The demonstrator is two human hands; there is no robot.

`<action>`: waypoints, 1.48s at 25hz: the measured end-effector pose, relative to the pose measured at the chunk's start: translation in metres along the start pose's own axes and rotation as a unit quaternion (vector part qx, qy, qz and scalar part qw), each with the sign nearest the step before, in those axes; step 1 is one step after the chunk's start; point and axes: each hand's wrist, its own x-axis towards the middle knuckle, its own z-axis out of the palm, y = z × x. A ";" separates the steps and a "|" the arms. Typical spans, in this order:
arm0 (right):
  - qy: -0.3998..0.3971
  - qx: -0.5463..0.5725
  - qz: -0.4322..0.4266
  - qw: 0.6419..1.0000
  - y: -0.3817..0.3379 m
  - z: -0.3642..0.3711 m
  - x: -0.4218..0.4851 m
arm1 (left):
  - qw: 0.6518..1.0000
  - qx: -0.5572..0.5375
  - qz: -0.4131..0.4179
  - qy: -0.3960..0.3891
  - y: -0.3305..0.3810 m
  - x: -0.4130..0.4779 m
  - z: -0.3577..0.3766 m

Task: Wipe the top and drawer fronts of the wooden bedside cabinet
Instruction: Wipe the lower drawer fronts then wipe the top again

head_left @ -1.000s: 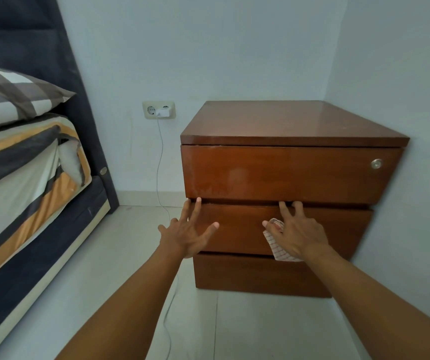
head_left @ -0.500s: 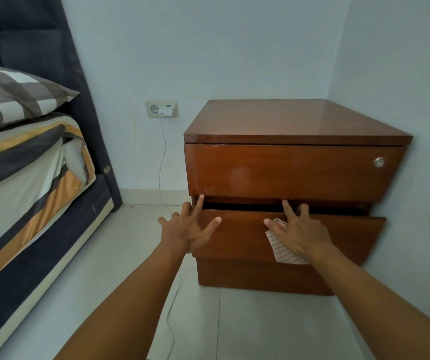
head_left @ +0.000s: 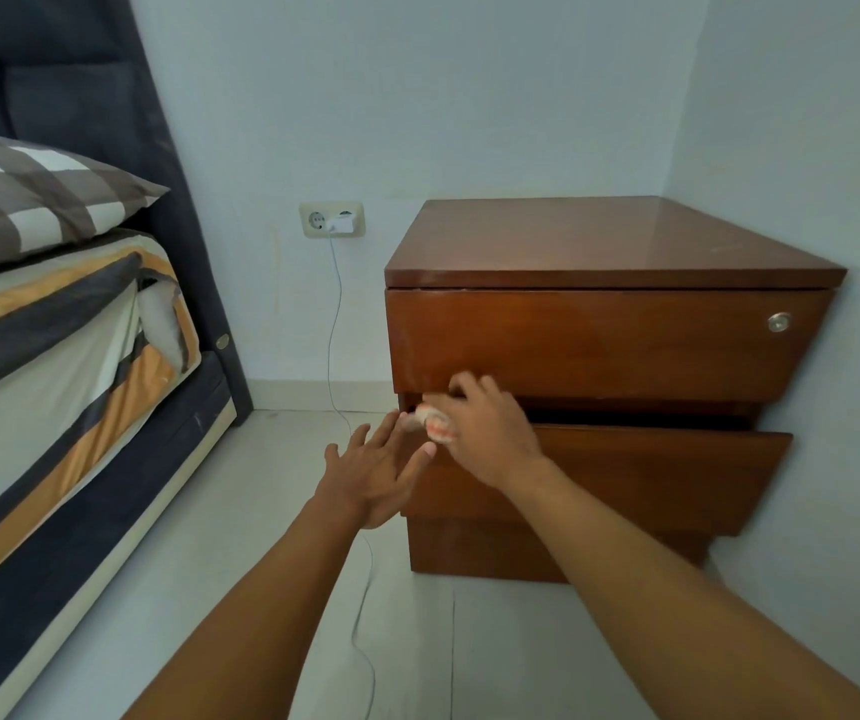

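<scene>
The wooden bedside cabinet stands in the room's right corner with a glossy top. Its top drawer front is closed and carries a small round lock. The middle drawer is pulled out a little, leaving a dark gap above it. My right hand holds a bunched white-and-red checked cloth at the left end of the middle drawer's top edge. My left hand lies with fingers straight against that drawer's left corner, just below the cloth. The bottom drawer is closed.
A bed with a striped sheet and a checked pillow fills the left side. A wall socket holds a white charger, whose thin cable runs down across the tiled floor beside the cabinet. Walls close in behind and right.
The middle drawer has slid out. My right hand moved the cloth from the drawer's front middle to the left end of its top edge. My left hand shifted slightly right.
</scene>
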 end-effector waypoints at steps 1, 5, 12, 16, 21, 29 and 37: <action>-0.034 -0.007 0.008 0.999 -0.002 0.018 -0.005 | 1.000 0.005 0.007 -0.003 -0.002 0.001 0.000; -0.031 0.021 0.018 0.999 -0.007 0.046 -0.006 | 0.999 -0.024 0.029 0.038 -0.008 0.007 0.004; 0.047 -0.005 0.056 0.997 0.046 0.055 -0.028 | 0.995 -0.047 -0.009 0.091 0.028 0.019 0.021; 0.068 -0.065 0.106 0.990 0.135 0.037 -0.072 | 0.994 0.003 -0.037 0.101 0.029 0.020 0.029; 0.096 -0.121 0.204 0.967 0.226 0.015 -0.129 | 0.994 0.029 -0.056 0.084 0.034 0.021 0.025; 0.141 -0.079 0.230 0.960 0.274 0.008 -0.153 | 0.995 0.028 -0.062 0.071 0.036 0.017 0.024; 0.333 0.162 0.357 0.858 0.207 -0.010 -0.138 | 0.995 -0.006 -0.055 0.083 0.036 0.013 0.026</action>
